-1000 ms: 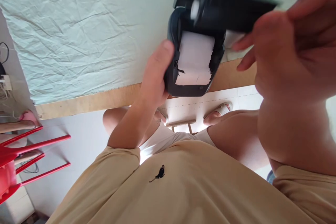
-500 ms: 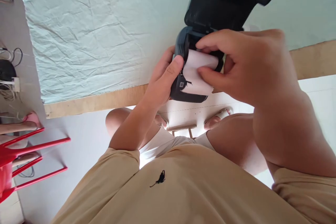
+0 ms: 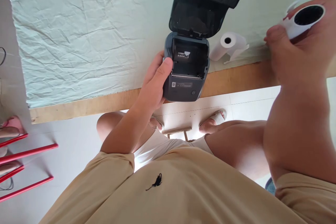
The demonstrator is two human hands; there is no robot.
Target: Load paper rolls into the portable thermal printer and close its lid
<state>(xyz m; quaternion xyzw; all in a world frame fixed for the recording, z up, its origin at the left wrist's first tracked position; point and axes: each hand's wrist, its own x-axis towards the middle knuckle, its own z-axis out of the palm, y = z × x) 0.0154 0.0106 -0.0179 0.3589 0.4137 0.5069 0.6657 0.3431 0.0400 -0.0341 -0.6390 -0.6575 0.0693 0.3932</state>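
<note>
My left hand [image 3: 157, 78] grips the left side of a dark label printer [image 3: 185, 85], its thumb on the top edge. The printer's lid [image 3: 201, 10] is swung back, and its paper bay [image 3: 190, 57] is bare, with a small printed label inside. At the far right, my right hand [image 3: 296, 49] is closed around a white paper roll [image 3: 291, 26] with a wide dark core opening facing up. Between the hands, a second, smaller-cored paper roll [image 3: 217, 50] lies on the cloth close to the printer's right side, its loose end torn.
A pale green wrinkled cloth [image 3: 86, 35] covers the table, whose wooden front edge [image 3: 78, 107] runs below the printer. Red stool legs [image 3: 28, 152] stand on the floor at left, beside another person's foot [image 3: 12, 126]. My knees are under the table edge.
The paper roll has come out of the printer bay. My right hand has moved away to the right with it. The printer has shifted slightly left, and the second roll has come into view.
</note>
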